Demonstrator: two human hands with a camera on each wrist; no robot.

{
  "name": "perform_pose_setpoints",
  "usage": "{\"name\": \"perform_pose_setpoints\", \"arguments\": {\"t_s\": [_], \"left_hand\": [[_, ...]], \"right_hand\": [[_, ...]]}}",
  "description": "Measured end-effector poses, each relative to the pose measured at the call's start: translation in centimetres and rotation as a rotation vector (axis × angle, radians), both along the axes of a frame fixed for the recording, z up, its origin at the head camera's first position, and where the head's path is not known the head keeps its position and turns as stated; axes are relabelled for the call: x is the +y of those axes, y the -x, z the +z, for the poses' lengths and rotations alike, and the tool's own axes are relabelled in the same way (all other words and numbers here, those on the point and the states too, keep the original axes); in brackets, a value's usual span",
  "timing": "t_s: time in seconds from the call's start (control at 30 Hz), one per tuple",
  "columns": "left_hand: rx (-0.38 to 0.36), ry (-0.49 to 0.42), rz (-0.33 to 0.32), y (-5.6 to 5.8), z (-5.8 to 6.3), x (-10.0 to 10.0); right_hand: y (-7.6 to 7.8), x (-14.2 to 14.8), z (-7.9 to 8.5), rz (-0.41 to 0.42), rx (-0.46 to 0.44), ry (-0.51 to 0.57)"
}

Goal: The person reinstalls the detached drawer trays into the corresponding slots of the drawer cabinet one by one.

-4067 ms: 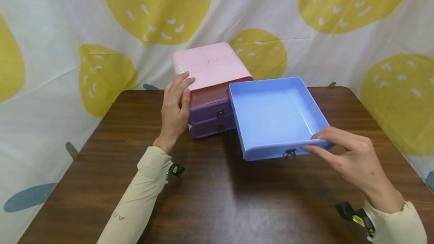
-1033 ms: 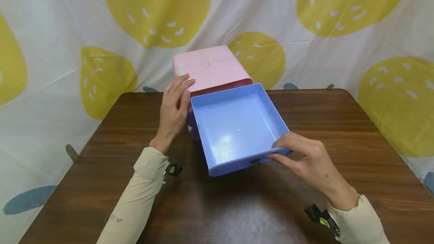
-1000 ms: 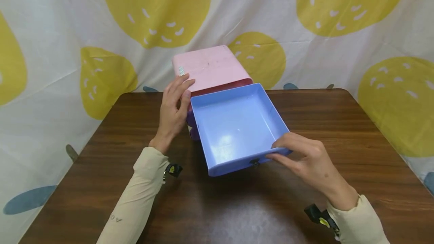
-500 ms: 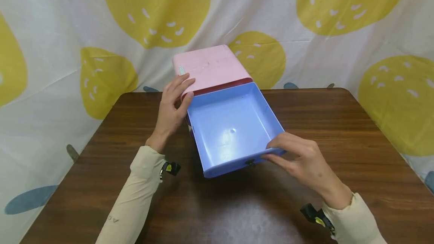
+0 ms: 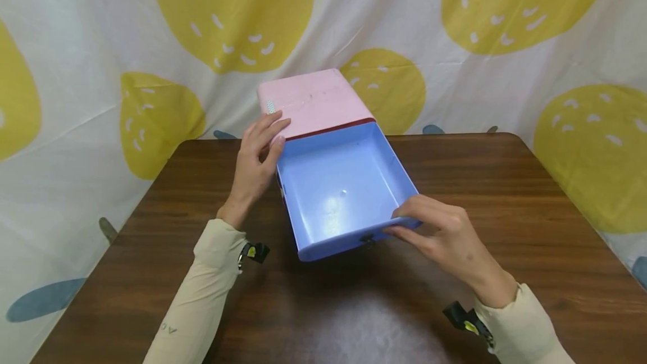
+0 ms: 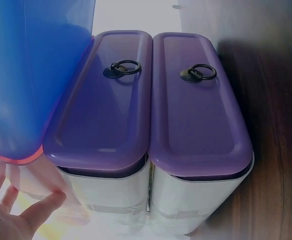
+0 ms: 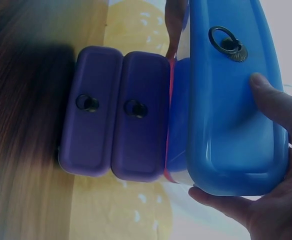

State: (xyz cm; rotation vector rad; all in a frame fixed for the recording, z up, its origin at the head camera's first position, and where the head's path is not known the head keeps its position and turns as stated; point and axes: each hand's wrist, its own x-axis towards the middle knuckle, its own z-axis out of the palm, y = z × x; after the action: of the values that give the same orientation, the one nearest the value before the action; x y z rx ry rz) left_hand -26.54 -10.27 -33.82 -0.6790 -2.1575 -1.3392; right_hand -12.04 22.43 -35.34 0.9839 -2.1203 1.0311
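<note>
In the head view, my right hand [image 5: 445, 237] pinches the front wall of an empty light-blue drawer [image 5: 336, 184] near its right corner. The drawer's far end sits in the open front of a pink drawer case [image 5: 313, 97], and most of its length sticks out towards me. My left hand [image 5: 255, 162] rests on the left front corner of the case, fingers over the top and thumb at the front edge. Under the pink case are two purple drawers [image 6: 106, 100] with ring pulls, one above the other, pushed into pale casings. From above, the blue drawer mostly hides them.
The stack stands near the back of a dark brown wooden table [image 5: 480, 184]. Behind it hangs a white curtain [image 5: 404, 4] printed with yellow fruit. On the blue drawer's front is a metal ring pull [image 7: 228, 42].
My right hand has brought the blue drawer leftward to the pink case, and its far end has slid into the opening. My left hand stays on the case's corner.
</note>
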Motion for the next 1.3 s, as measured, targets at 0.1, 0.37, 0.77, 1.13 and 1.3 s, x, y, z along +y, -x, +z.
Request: {"name": "perform_pose_setpoints", "arguments": {"t_s": [0.1, 0.37, 0.77, 1.13, 1.3], "left_hand": [[-0.004, -0.003, -0.002, -0.1, 0.0, 0.0], [0.003, -0.011, 0.003, 0.0, 0.0, -0.1], [0.009, -0.01, 0.001, 0.2, -0.2, -0.4], [-0.003, -0.008, -0.005, 0.2, -0.1, -0.5], [-0.005, -0.005, -0.01, 0.2, 0.0, -0.5]], "right_hand": [[0.0, -0.2, 0.0, -0.003, 0.0, 0.006], [0.3, -0.8, 0.5, -0.04, -0.005, -0.008], [1.4, -1.5, 0.4, -0.032, -0.013, 0.026], [2.3, -2.1, 0.3, -0.049, -0.022, 0.048], [2.6, -2.1, 0.7, -0.069, -0.036, 0.028]]}}
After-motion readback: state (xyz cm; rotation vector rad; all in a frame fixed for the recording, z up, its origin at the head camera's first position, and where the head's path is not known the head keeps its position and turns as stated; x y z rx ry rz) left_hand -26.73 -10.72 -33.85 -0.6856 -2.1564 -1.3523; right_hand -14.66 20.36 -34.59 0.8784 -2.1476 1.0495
